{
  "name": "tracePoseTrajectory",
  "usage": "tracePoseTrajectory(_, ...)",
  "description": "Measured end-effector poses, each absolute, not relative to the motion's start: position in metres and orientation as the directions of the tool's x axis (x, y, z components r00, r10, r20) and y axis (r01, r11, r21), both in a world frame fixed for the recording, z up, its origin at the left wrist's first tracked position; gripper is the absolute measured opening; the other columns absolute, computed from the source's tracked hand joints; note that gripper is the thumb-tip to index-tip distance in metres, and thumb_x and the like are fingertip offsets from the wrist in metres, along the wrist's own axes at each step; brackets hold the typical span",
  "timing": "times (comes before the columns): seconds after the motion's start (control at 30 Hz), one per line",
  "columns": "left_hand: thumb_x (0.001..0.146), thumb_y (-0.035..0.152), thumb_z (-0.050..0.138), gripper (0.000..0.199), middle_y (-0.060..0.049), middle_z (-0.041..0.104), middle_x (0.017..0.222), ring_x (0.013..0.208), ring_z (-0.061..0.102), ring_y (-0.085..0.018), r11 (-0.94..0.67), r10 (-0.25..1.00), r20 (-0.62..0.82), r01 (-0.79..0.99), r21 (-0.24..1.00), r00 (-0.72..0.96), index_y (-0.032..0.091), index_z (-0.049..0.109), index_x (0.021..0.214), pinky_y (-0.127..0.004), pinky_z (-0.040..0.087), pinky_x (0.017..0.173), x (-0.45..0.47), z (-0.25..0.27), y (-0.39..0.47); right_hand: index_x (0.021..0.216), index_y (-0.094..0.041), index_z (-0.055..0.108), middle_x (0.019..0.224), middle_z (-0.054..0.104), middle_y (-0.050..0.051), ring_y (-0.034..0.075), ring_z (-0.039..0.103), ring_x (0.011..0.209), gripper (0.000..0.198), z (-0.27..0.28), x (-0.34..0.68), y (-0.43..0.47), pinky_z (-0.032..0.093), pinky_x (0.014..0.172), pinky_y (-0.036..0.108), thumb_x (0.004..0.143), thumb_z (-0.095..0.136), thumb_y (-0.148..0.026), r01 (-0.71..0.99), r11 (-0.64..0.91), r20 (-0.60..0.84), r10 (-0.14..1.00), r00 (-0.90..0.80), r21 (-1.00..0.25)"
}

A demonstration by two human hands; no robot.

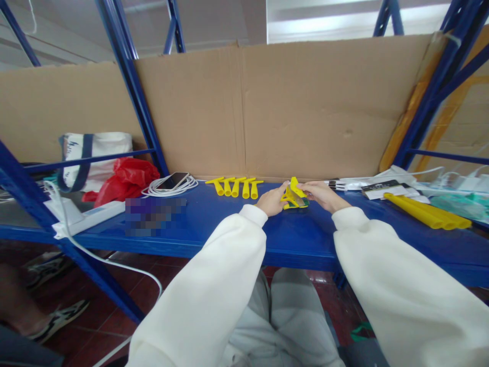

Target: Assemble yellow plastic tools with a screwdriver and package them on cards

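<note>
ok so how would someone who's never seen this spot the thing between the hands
On the blue shelf, before the cardboard panel, follow the white sleeves to the left hand and right hand. Between them is the yellow-and-green piece; its dark green part distinguishes it from the all-yellow pieces on its left and the yellow tubes on its right.
</note>
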State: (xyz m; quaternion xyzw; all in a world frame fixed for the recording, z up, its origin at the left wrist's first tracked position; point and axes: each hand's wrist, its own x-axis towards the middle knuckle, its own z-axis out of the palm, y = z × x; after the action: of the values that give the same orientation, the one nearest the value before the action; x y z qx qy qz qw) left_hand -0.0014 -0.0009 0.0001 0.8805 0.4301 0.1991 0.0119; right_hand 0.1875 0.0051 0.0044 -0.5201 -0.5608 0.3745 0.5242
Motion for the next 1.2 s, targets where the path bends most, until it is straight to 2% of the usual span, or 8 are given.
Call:
tracePoseTrajectory(0.17, 0.091, 0.021, 0.061, 0.075, -0.015, 0.064, 0.134, 0.126, 0.059, -0.025, -0.637, 0.752, 0.37, 0.746, 0.193, 0.546, 0.017, 0.025, 0.156, -0.035, 0.048, 0.101, -0.0013, -0.0013, 0.0003, 0.062, -0.015, 0.068, 0.056, 0.058, 0.0, 0.009, 0.039, 0.053, 0.043, 0.0015, 0.188, 0.0065, 0.029, 0.051, 0.026, 0.05, 0.083, -0.053, 0.368, 0.194, 0.226, 0.973, 0.044, -0.909)
tracePoseTrajectory(0.33, 0.091, 0.021, 0.061, 0.074, -0.015, 0.063, 0.134, 0.126, 0.059, -0.025, -0.631, 0.757, 0.368, 0.751, 0.195, 0.54, 0.016, 0.026, 0.156, -0.035, 0.047, 0.101, -0.0006, -0.0025, 0.002, 0.064, -0.015, 0.069, 0.057, 0.058, 0.0, 0.01, 0.041, 0.056, 0.051, 0.0025, 0.1854, 0.0049, 0.03, 0.052, 0.027, 0.042, 0.082, -0.06, 0.389, 0.194, 0.23, 0.972, 0.049, -0.901)
tracePoseTrajectory(0.5, 0.091, 0.021, 0.06, 0.074, -0.014, 0.063, 0.135, 0.127, 0.058, -0.024, -0.633, 0.756, 0.368, 0.747, 0.202, 0.541, 0.016, 0.026, 0.156, -0.034, 0.047, 0.101, -0.0009, -0.0025, 0.0024, 0.064, -0.016, 0.069, 0.059, 0.059, 0.001, 0.011, 0.043, 0.058, 0.052, 0.003, 0.1845, 0.0026, 0.032, 0.054, 0.027, 0.043, 0.08, -0.062, 0.414, 0.211, 0.244, 0.97, 0.026, -0.885)
tracePoseTrajectory(0.87, 0.091, 0.021, 0.06, 0.074, -0.014, 0.064, 0.132, 0.125, 0.06, -0.024, -0.621, 0.767, 0.362, 0.757, 0.206, 0.53, 0.017, 0.025, 0.156, -0.033, 0.048, 0.099, -0.0006, -0.0003, -0.0005, 0.056, -0.019, 0.059, 0.049, 0.048, -0.005, 0.009, 0.037, 0.053, 0.041, 0.0058, 0.1819, -0.0019, 0.027, 0.05, 0.026, 0.047, 0.08, -0.053, 0.42, 0.209, 0.244, 0.969, 0.03, -0.883)
tracePoseTrajectory(1.2, 0.09, 0.02, 0.06, 0.074, -0.014, 0.064, 0.133, 0.124, 0.06, -0.023, -0.63, 0.758, 0.371, 0.75, 0.204, 0.536, 0.016, 0.027, 0.156, -0.031, 0.047, 0.099, -0.0007, -0.0006, 0.0, 0.063, -0.02, 0.055, 0.059, 0.053, -0.005, 0.011, 0.046, 0.06, 0.029, 0.0013, 0.1824, 0.0016, 0.038, 0.058, 0.026, 0.053, 0.078, -0.035, 0.402, 0.237, 0.283, 0.957, 0.058, -0.884)
